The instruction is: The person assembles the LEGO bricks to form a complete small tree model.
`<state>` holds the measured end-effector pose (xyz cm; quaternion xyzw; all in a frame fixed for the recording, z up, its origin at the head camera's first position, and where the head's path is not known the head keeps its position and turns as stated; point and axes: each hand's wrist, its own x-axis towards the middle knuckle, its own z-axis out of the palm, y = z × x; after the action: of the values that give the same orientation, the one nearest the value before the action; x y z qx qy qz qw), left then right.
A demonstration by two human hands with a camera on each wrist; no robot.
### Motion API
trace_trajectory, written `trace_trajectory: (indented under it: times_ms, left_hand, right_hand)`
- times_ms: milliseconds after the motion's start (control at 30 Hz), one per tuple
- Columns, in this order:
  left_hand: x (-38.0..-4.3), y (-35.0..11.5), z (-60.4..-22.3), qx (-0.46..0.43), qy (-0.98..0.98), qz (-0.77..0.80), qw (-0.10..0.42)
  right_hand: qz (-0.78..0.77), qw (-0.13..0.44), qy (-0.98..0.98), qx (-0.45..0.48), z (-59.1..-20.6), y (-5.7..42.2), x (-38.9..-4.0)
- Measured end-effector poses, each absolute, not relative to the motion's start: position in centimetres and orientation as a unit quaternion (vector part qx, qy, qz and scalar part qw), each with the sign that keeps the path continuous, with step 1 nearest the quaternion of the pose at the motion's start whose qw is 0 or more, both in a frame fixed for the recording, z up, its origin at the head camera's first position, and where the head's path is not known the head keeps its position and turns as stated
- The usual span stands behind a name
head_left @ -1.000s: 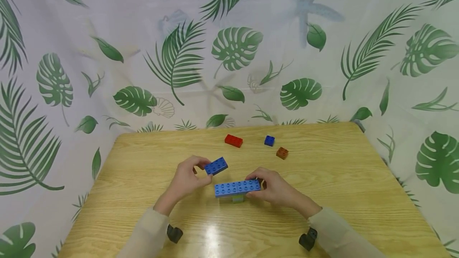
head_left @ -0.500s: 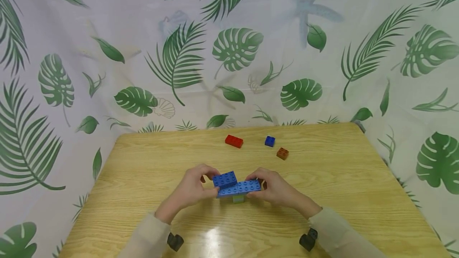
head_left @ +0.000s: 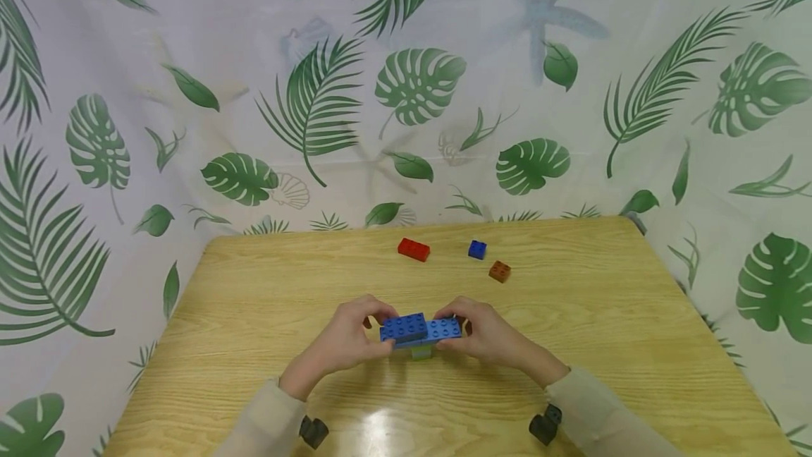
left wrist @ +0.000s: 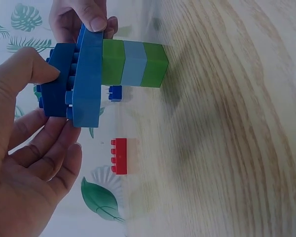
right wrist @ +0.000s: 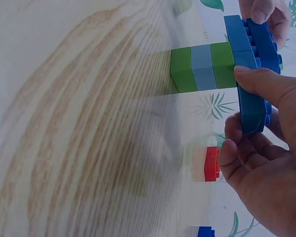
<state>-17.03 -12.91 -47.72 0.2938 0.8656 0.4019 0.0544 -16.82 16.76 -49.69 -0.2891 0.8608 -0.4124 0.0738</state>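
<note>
A dark blue building brick [head_left: 406, 328] is pinched between the thumb and fingers of my left hand [head_left: 352, 337]. It lies over the left part of a row of two lighter blue bricks [head_left: 444, 330], set end to end. Studs show in a gap between the dark brick and that row in the left wrist view. With thumb and fingers, my right hand [head_left: 485, 333] grips the row's right brick [right wrist: 251, 106]. Beneath the row's middle stands a short column of green bricks [left wrist: 155, 64] with a light blue brick [left wrist: 134, 64] between them.
Toward the back of the wooden table [head_left: 266, 273] lie a red brick [head_left: 414, 250], a small blue brick [head_left: 478, 250] and an orange-brown brick [head_left: 500, 271]. A leaf-patterned curtain [head_left: 469, 161] hangs behind the table.
My left hand has brought the dark blue brick right and toward me, from beside the blue row to over its left part, and turned it nearly in line. My right hand has stayed put.
</note>
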Motion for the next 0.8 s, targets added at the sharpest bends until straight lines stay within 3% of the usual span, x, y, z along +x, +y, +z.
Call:
trace_trajectory:
  times_ms: [800]
  left_hand:
    - [-17.2, -12.4, -47.3, 0.342, 0.864, 0.368, 0.041]
  right_hand:
    - [-0.394, 0.053, 0.861, -0.317, -48.8, 15.5, -16.4]
